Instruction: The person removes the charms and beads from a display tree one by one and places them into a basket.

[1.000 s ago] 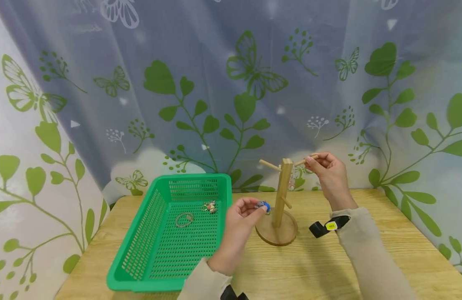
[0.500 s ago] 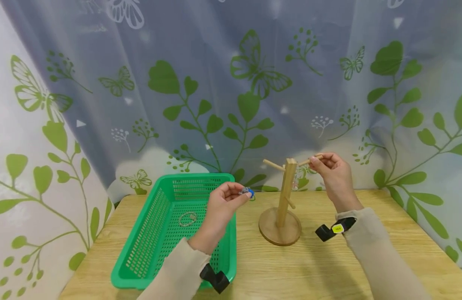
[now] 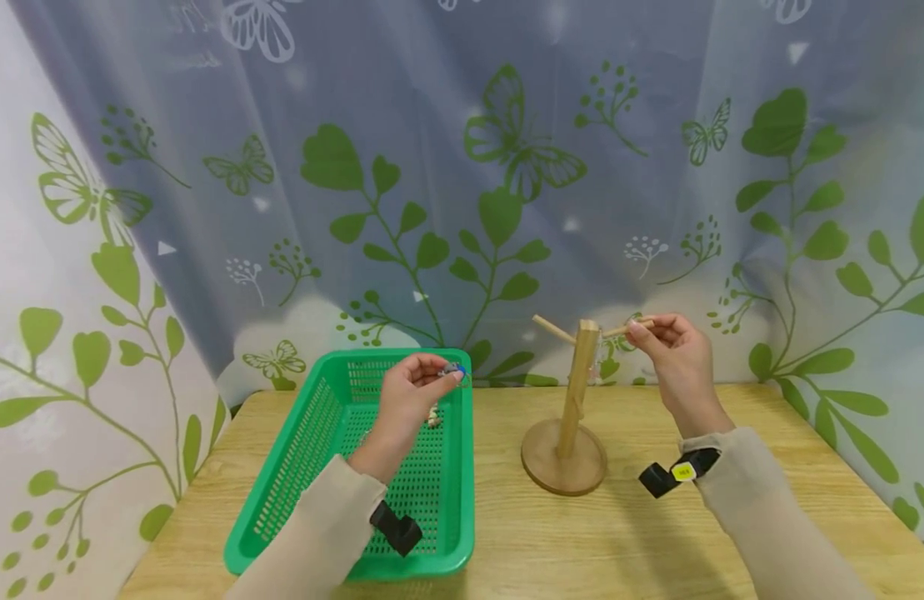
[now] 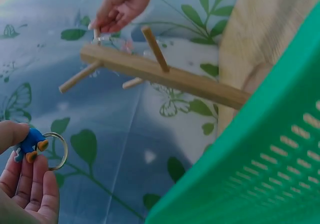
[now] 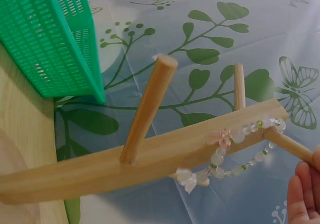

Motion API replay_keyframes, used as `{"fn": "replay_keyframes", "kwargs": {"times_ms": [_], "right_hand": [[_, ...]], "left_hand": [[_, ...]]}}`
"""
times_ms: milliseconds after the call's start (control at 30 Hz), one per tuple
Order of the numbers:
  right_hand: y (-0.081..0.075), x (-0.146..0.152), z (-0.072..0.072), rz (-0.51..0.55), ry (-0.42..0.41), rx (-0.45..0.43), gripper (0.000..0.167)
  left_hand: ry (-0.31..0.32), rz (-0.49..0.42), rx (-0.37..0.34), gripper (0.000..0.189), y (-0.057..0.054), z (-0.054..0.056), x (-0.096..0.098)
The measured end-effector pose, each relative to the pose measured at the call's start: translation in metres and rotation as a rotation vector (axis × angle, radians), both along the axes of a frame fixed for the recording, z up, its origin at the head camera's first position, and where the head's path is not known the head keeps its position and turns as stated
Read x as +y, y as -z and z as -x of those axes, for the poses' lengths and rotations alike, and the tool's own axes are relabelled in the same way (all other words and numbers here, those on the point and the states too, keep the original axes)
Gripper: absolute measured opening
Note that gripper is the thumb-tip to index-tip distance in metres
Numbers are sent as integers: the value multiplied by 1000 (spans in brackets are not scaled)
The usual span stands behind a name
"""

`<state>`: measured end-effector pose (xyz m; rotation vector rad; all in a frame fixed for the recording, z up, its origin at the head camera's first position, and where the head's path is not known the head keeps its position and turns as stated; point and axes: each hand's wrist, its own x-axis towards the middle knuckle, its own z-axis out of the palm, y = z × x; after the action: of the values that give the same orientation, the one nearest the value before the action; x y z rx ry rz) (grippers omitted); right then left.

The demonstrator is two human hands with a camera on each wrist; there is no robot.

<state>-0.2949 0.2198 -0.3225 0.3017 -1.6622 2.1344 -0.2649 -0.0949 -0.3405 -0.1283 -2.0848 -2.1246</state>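
Observation:
My left hand [image 3: 409,398] pinches a keyring [image 4: 33,143] between thumb and fingers. It has a small blue figure with orange feet and a metal ring. This hand is over the right side of the green basket [image 3: 466,500]. With thumb and fingertips, my right hand [image 3: 677,364] grips the upper right peg [image 5: 292,146] of a wooden stand [image 3: 577,390]. A beaded bracelet [image 5: 218,159] in white, clear and green with a pink charm hangs on that peg, close to the post.
Inside the basket lies a small charm [image 3: 433,418]; my left hand and forearm cover much of the basket's inside. More bare pegs, such as the upper left peg [image 3: 554,328], stick out of the post. A patterned curtain [image 3: 402,208] hangs behind the wooden table [image 3: 506,533].
My left hand has moved left, away from the stand and over the basket, carrying the keyring. My right hand stays on the peg.

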Motion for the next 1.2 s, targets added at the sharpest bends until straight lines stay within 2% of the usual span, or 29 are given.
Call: {"fn": "replay_keyframes", "kwargs": {"times_ms": [433,600,767,900,1067,1200], "right_hand": [[3,-5,-14,-186,117,18,12],[5,-7,-18,-203,109,64,11],[5,-8,-22,-202,112,70,11],[7,-7,-22,-167,51,86,10],[13,4,-15,-145,-135,101,11],[17,15,-7,-217,-261,87,18]], "left_hand": [[-94,83,-39,18,11,20,-30],[-104,110,-51,19,14,26,-38],[-113,123,-69,20,21,32,-47],[-134,134,-78,21,28,37,-54],[-151,148,-75,22,33,42,-61],[-157,140,-73,23,35,44,-66]]}}
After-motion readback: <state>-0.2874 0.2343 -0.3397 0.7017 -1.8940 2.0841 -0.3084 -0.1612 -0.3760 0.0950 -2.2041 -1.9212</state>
